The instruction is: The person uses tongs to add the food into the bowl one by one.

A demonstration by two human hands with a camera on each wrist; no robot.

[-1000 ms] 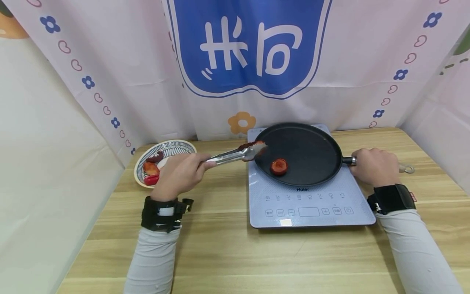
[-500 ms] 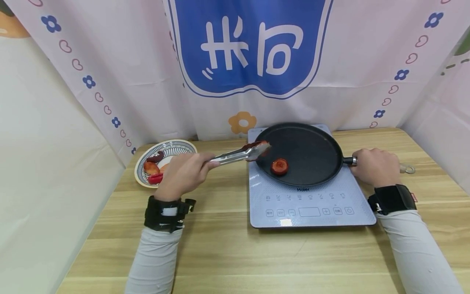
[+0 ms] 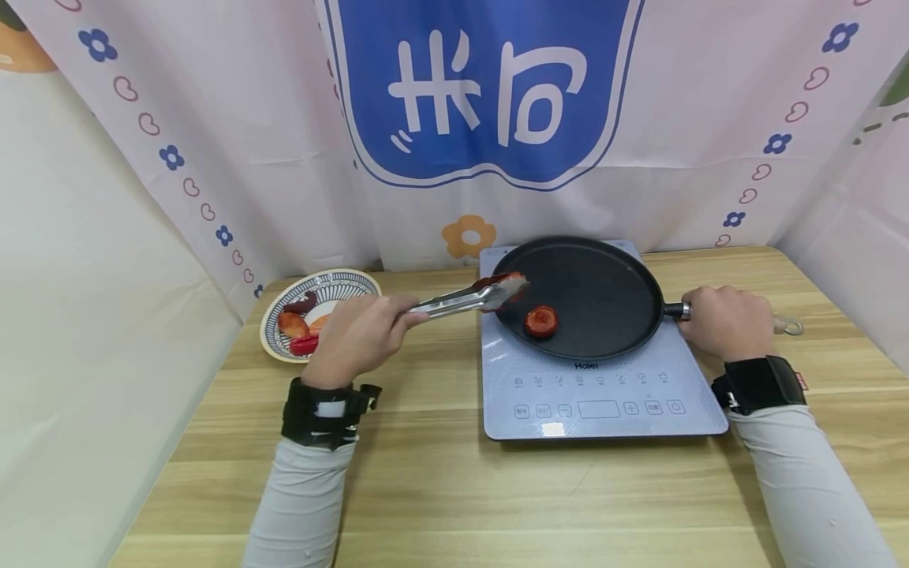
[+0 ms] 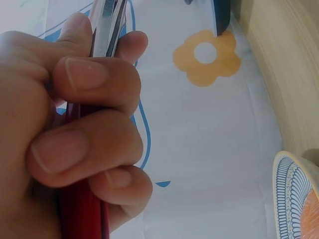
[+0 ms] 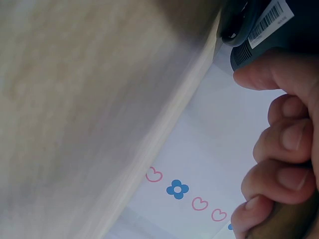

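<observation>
My left hand [image 3: 358,339] grips metal tongs [image 3: 458,302], whose red handle [image 4: 82,214] shows between curled fingers in the left wrist view. At the left rim of a flat black frying pan [image 3: 589,292], the tong tips hold a dark red food piece, mostly hidden by the metal. A round reddish slice [image 3: 542,322] with a darker rim lies in the pan near its lower left edge. My right hand [image 3: 727,323] wraps around the pan's handle [image 3: 787,326], whose light end with a hanging loop sticks out beyond the fist.
Under the pan sits a pale Haier induction cooktop [image 3: 596,426]. Behind my left hand, a patterned bowl [image 3: 341,276] holds several food pieces, among them a red one [image 3: 304,345] and an orange-brown one [image 3: 293,324]. A printed curtain [image 3: 284,158] hangs behind the wooden table [image 3: 426,489].
My left hand has shifted slightly to the right, carrying the tongs and the food piece a little further over the pan. The right hand and the pan have stayed put.
</observation>
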